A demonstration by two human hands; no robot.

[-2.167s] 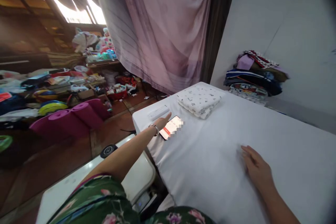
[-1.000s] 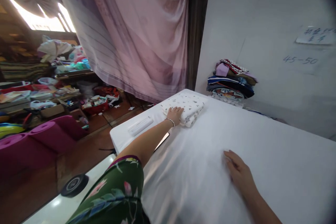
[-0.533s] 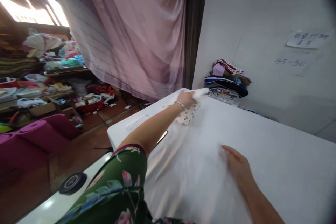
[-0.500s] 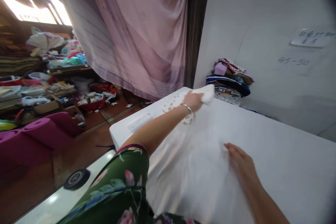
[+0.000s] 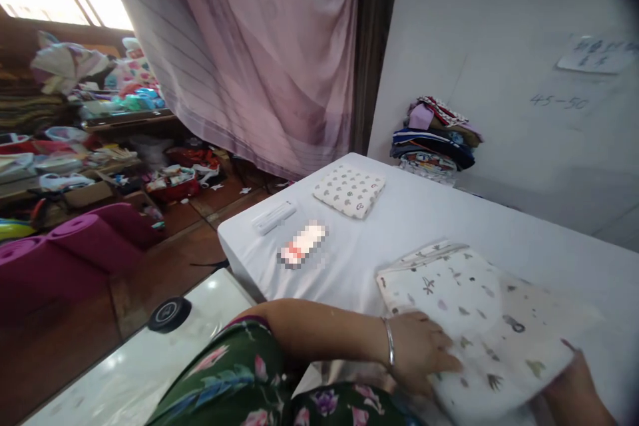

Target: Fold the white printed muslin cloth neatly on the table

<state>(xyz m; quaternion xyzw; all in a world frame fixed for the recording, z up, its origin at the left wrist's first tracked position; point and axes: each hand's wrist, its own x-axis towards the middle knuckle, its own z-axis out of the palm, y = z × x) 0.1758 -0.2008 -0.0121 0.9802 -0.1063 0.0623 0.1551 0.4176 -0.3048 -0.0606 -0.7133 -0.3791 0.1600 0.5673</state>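
A folded white cloth with small printed leaf-like motifs point(image 5: 479, 306) lies at the near right of the table, its right side raised a little. My left hand point(image 5: 424, 349), with a silver bangle on the wrist, rests on its near left part with fingers stretched out. At the lower right corner my right hand point(image 5: 574, 383) grips the cloth's edge, thumb on top and other fingers hidden underneath. Farther back sits a folded cloth with a grey print point(image 5: 349, 190), apart from both hands.
A white sheet covers the table point(image 5: 424, 213), where a slim white packet point(image 5: 273, 217) and a pixelated item point(image 5: 302, 246) lie. Folded fabrics point(image 5: 434, 136) are stacked by the wall. At left are a black round object point(image 5: 170, 314) on a lower surface and magenta rolls point(image 5: 84, 239).
My left hand has come back from the table's far end, where it held something white. Both hands are now at the leaf-print cloth at near right, and the grey-print cloth is uncovered.
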